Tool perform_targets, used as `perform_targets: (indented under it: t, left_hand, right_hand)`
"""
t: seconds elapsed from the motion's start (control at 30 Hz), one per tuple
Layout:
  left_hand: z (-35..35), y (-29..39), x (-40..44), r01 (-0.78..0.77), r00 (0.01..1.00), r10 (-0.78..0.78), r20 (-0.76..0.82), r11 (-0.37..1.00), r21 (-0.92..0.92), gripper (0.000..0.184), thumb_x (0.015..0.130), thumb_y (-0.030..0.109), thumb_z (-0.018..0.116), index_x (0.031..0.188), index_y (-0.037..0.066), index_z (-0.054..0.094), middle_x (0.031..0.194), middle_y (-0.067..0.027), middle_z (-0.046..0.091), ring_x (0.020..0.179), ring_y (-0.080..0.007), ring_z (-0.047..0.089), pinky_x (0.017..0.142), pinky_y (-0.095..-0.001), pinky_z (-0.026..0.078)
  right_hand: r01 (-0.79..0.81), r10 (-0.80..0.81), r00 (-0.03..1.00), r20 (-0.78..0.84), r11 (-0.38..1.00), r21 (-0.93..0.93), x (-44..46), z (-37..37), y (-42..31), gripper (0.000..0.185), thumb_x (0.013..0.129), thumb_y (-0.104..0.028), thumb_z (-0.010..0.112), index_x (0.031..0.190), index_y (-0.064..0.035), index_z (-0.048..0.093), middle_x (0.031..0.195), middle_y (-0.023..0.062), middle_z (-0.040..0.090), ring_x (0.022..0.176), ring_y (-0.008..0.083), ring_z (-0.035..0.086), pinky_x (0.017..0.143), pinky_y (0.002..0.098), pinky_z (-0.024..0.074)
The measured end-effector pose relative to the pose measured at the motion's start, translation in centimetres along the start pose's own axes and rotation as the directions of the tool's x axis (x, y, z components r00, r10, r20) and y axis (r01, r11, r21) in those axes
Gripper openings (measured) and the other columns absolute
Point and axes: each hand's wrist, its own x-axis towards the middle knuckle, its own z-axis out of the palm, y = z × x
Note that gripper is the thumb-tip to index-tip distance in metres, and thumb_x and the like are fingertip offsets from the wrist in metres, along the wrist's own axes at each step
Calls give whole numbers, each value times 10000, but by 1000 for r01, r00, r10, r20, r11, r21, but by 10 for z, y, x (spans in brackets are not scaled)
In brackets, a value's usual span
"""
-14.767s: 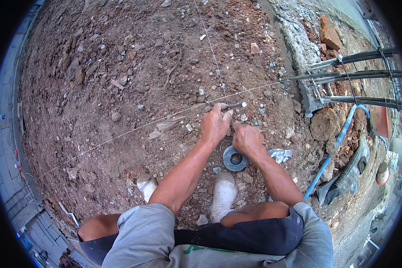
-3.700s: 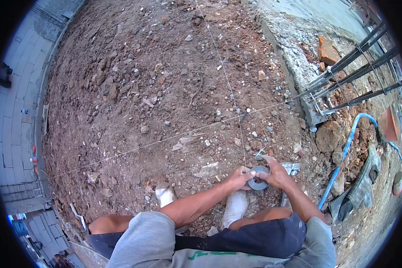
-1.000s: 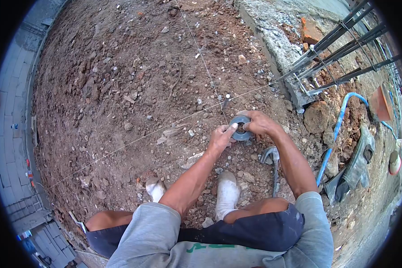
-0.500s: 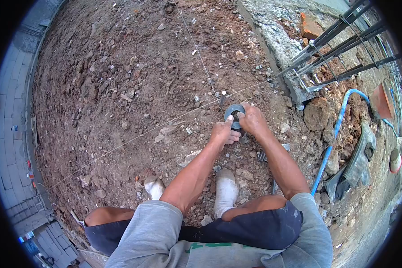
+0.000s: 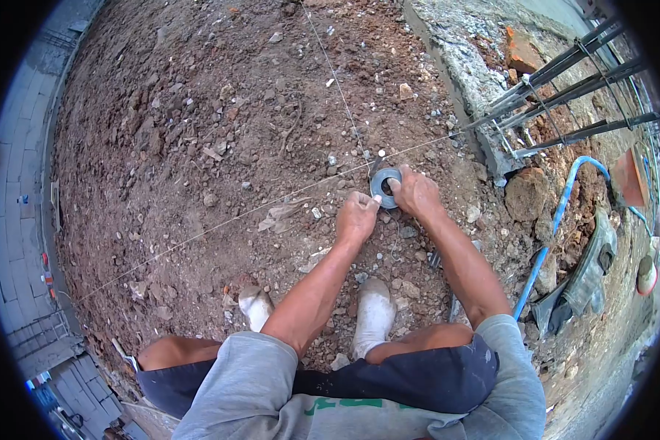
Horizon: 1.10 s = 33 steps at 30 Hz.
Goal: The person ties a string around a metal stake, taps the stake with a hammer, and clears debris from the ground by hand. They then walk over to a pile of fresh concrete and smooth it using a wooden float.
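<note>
A grey ring-shaped roll, perhaps tape or coiled line, is held just above the dirt. My right hand grips its right side, with the thumb hooked into the central hole. At the roll's lower left edge is my left hand, its fingers curled and its thumb tip touching the rim; whatever is pinched there is too small to tell. Just beyond the roll, a dark peg with a pale round head stands close to where two thin strings cross. One is a long taut string running diagonally over the ground.
Steel rebar juts from a concrete footing at upper right. A blue hose curves past a large rock on the right. Rubble covers the soil around my two white boots.
My left hand has shifted left, from overlapping the roll to its edge, and its fingers have curled in. The right hand keeps its grip. The view has shifted slightly.
</note>
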Motion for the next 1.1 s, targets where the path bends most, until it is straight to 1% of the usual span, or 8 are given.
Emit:
perform_targets:
  t: [0.1, 0.2, 0.3, 0.4, 0.5, 0.6, 0.9, 1.1]
  left_hand:
    - [-2, -1, 4, -10, 997, 6, -78, 999, -49, 253, 908, 211, 635, 1056, 9, 597, 858, -96, 686, 634, -138, 621, 602, -313, 516]
    - [5, -16, 21, -139, 984, 120, -129, 978, -154, 277, 923, 168, 603, 1140, -3, 591, 944, -107, 682, 660, -150, 635, 608, -310, 524]
    - [7, -6, 32, 34, 998, -54, -45, 927, -373, 307, 935, 134, 571, 1207, -9, 575, 1004, -100, 676, 720, -146, 648, 635, -301, 530]
    - [3, 6, 36, -43, 998, 30, -56, 970, -239, 306, 937, 123, 564, 1215, -4, 577, 972, -81, 681, 754, -131, 643, 650, -286, 527]
    - [1, 13, 40, -30, 997, 11, -71, 962, -271, 290, 936, 103, 556, 1207, 5, 588, 936, -71, 687, 750, -119, 632, 652, -277, 517]
    - [4, 18, 40, 33, 999, -39, -5, 893, -448, 293, 925, 92, 565, 1204, 7, 589, 903, -72, 689, 734, -117, 625, 640, -279, 509]
    - [-1, 24, 22, -5, 999, 24, 39, 907, -421, 356, 881, 33, 590, 1230, -16, 537, 880, -99, 687, 702, -123, 625, 617, -256, 497]
    - [-2, 19, 30, 69, 995, -16, 103, 842, -535, 351, 892, 23, 573, 1241, 9, 538, 864, -95, 683, 709, -116, 628, 611, -253, 502]
  right_hand:
    - [-102, 99, 994, 42, 990, 93, -4, -9, -4, 444, 902, -334, 545, 1157, 29, 549, 967, 270, 663, 907, 410, 651, 820, 490, 507]
    - [-14, 15, 1000, -27, 999, 51, -8, -7, -4, 416, 873, -274, 569, 1156, 29, 553, 917, 255, 672, 868, 408, 660, 798, 491, 515]
    - [-14, 15, 997, -72, 1000, 15, -6, 0, -1, 364, 841, -216, 580, 1110, 28, 572, 854, 240, 676, 816, 406, 665, 767, 490, 524]
    - [-3, 1, 995, -101, 1000, -21, -9, -2, 2, 342, 824, -198, 583, 1076, 33, 585, 810, 230, 675, 780, 401, 667, 745, 489, 532]
    - [-1, -1, 995, -101, 1000, -20, -13, -6, 7, 343, 806, -189, 584, 1065, 36, 595, 819, 231, 676, 776, 396, 668, 750, 487, 533]
    - [-7, 7, 997, -81, 1000, -3, -13, -8, 9, 355, 793, -194, 587, 1076, 21, 601, 842, 239, 675, 809, 393, 666, 777, 486, 526]
    - [-205, 197, 978, 70, 970, 130, -21, -25, 20, 378, 784, -240, 592, 1086, -12, 603, 931, 259, 668, 921, 413, 642, 851, 496, 489]
    - [-246, 282, 958, -58, 907, 342, -26, 0, 34, 378, 792, -249, 598, 1084, -8, 596, 981, 273, 655, 944, 424, 631, 867, 495, 475]
